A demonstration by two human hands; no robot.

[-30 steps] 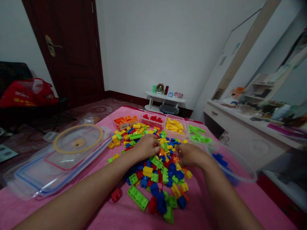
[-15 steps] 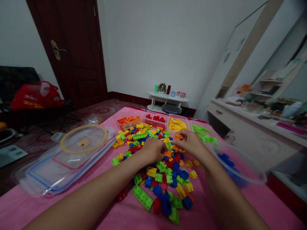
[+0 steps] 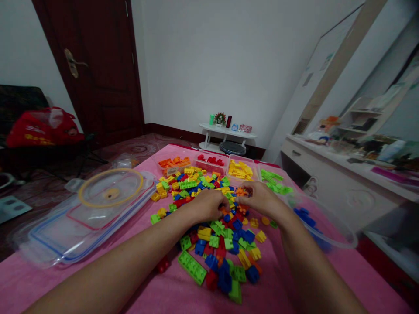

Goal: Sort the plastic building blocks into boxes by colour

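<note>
A loose pile of toy building bricks (image 3: 214,241) in green, yellow, blue, red and orange covers the middle of the pink cloth. My left hand (image 3: 209,206) reaches into the pile with its fingers curled down on an orange brick (image 3: 224,211), mostly hidden beneath them. Just to the right, my right hand (image 3: 260,197) is closed, its thumb and fingers round orange bricks (image 3: 241,192); how many it holds is hard to tell. Beyond the hands stand clear boxes of sorted bricks: orange bricks (image 3: 173,165), red bricks (image 3: 210,160), yellow bricks (image 3: 240,170) and green bricks (image 3: 275,181).
A clear round tub (image 3: 340,231) with blue bricks (image 3: 307,220) stands to the right. Stacked clear lids (image 3: 88,218) lie at the left of the pink cloth (image 3: 137,285). Farther off are a low white shelf (image 3: 229,131), a drawer cabinet (image 3: 327,174) and a dark door (image 3: 94,65).
My left hand's fingers have closed further over the orange brick, so less of it shows. My right hand has shifted slightly left with orange bricks at its fingertips. The whole view has moved a little.
</note>
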